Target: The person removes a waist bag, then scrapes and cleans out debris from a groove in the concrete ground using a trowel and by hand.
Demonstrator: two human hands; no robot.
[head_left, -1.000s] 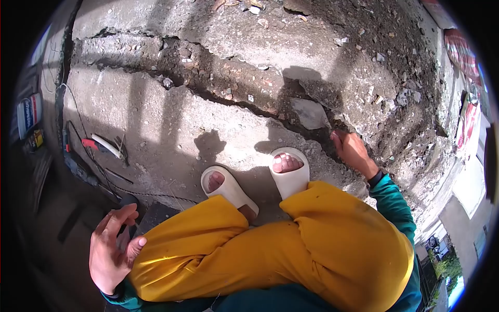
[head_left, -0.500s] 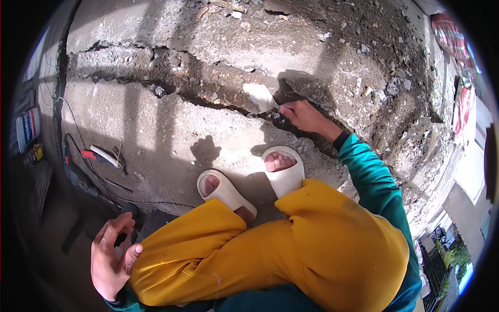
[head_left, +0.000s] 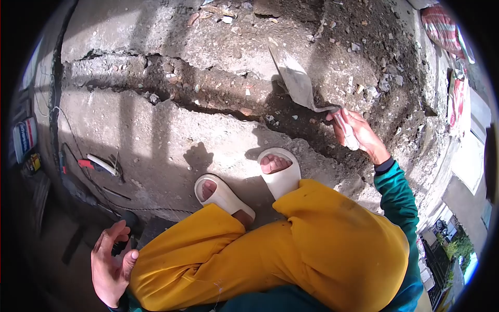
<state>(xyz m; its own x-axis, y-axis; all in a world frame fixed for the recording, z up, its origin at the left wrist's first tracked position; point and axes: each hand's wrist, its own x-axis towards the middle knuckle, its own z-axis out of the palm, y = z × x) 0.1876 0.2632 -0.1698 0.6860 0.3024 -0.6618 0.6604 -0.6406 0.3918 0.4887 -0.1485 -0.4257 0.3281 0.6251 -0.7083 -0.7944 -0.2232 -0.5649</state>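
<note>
My right hand (head_left: pixel 358 132) is wrapped round the handle of a trowel (head_left: pixel 294 78), at the right of the head view. The trowel's flat metal blade is raised and points up and to the left, above the broken ground. Below it runs a rough trench (head_left: pixel 218 96) of loose soil and small stones, cut through the concrete (head_left: pixel 156 122). At the lower left, my left hand (head_left: pixel 112 260) hovers beside my left knee with fingers curled loosely and apart, holding nothing that I can see.
A hammer with a white and red handle (head_left: pixel 101 164) lies at the left near a dark cord. Farther left stand a white and blue bucket (head_left: pixel 25 139) and a small yellow item (head_left: pixel 33 163). Rubble (head_left: pixel 384 86) covers the right side, with red-striped sacks (head_left: pixel 442 31) beyond.
My right hand has drawn back to the right and lifted the trowel out of the trench, so its blade now shows whole. The left hand has barely moved.
</note>
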